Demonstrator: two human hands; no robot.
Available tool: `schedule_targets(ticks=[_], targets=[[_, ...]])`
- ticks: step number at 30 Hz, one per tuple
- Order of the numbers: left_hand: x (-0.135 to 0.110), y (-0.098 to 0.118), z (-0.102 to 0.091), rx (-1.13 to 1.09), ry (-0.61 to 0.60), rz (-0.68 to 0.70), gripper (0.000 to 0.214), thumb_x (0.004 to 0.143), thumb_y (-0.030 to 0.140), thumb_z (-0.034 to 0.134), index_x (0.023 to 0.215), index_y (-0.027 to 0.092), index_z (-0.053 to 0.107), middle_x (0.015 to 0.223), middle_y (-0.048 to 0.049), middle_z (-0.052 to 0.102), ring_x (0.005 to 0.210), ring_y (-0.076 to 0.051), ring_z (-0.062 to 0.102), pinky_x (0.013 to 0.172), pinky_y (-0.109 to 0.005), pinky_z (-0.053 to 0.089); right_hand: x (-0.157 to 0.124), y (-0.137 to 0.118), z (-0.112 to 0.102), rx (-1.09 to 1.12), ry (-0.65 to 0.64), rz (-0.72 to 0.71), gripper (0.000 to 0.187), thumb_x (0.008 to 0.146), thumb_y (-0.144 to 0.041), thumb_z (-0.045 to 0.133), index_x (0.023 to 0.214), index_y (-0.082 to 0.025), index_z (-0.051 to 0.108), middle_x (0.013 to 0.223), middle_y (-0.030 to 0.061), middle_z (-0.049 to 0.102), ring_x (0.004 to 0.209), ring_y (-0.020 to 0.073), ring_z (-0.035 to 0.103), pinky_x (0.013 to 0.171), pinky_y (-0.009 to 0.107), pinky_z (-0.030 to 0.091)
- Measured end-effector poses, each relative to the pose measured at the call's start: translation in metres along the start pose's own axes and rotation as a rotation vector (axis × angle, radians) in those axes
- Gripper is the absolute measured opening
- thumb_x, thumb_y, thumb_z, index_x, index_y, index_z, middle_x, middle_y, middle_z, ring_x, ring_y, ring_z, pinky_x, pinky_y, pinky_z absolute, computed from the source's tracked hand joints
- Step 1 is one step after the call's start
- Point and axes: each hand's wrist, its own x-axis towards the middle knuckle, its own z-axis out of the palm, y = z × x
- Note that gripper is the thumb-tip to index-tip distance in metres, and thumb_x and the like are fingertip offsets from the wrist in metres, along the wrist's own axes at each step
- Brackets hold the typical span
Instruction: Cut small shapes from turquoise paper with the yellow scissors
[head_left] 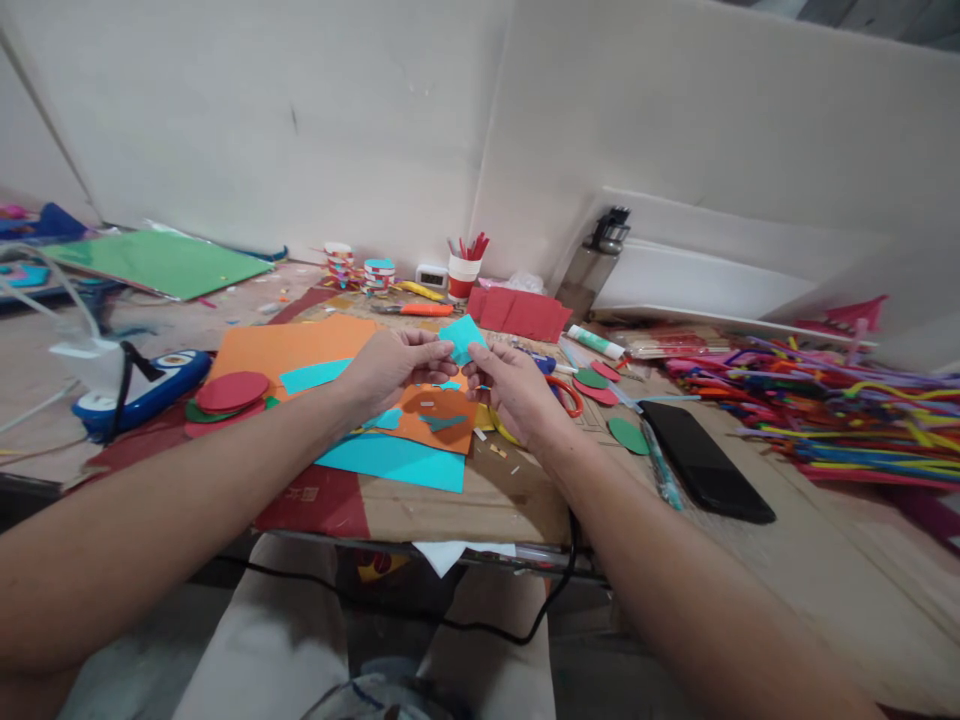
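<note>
A small turquoise piece of paper (463,336) is held up over the table between my two hands. My left hand (390,372) pinches its left edge between thumb and fingers. On the other side, my right hand (508,382) grips the lower right edge, the fingers curled in. Below them lie an orange paper sheet (292,345), turquoise paper strips (397,460) and small turquoise scraps (442,422). Scissors with orange handles (568,396) rest just right of my right hand, partly hidden by it.
Red and green paper circles (232,392) lie at left by a blue-and-white power strip (161,395). Behind stand a cup of red pencils (463,275), a small clock (431,275) and a bottle (592,268). At right are a glue stick (596,342), a phone (705,460) and pipe cleaners (832,410).
</note>
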Motion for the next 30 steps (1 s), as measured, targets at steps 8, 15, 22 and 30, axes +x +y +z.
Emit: schedule_targets(ticks=[8,15,22,30], targets=[[0.0004,-0.0007,-0.0005,-0.007,-0.048,0.004,0.018,0.069,0.025,0.077,0.073,0.010,0.068,0.068,-0.0049,0.069,0.062,-0.010,0.064,0.065,-0.021,0.052,0.0009,0.0020,-0.0011,-0.134,0.006,-0.046,0.024,0.066,-0.036,0.072,0.072,-0.017,0.058,0.059,-0.0044,0.053,0.054,0.0074,0.046,0.052,0.022,0.042],[-0.0009,0.0034,0.0035,-0.012,0.011,-0.022,0.018,0.066,0.021,0.079,0.067,0.010,0.064,0.065,-0.0049,0.068,0.062,-0.011,0.065,0.063,-0.021,0.051,-0.0009,-0.0005,0.0001,-0.049,0.007,0.017,0.033,0.066,-0.046,0.073,0.069,-0.017,0.056,0.064,-0.0021,0.057,0.054,0.0073,0.049,0.052,0.022,0.044],[-0.0002,0.0031,0.0018,0.005,0.021,-0.003,0.020,0.064,0.023,0.080,0.066,0.010,0.065,0.065,-0.0052,0.068,0.061,-0.010,0.063,0.062,-0.022,0.050,0.0006,0.0018,-0.0005,-0.085,0.002,-0.020,0.033,0.063,-0.043,0.077,0.069,-0.017,0.058,0.063,-0.0025,0.057,0.055,0.0070,0.049,0.054,0.022,0.045],[-0.0001,0.0019,0.0009,0.029,-0.001,0.008,0.018,0.065,0.023,0.079,0.067,0.010,0.067,0.066,-0.0051,0.068,0.063,-0.010,0.064,0.065,-0.022,0.050,0.0003,0.0030,-0.0006,-0.141,0.014,-0.048,0.026,0.068,-0.037,0.073,0.066,-0.016,0.056,0.057,-0.0026,0.054,0.051,0.0078,0.048,0.052,0.023,0.042]])
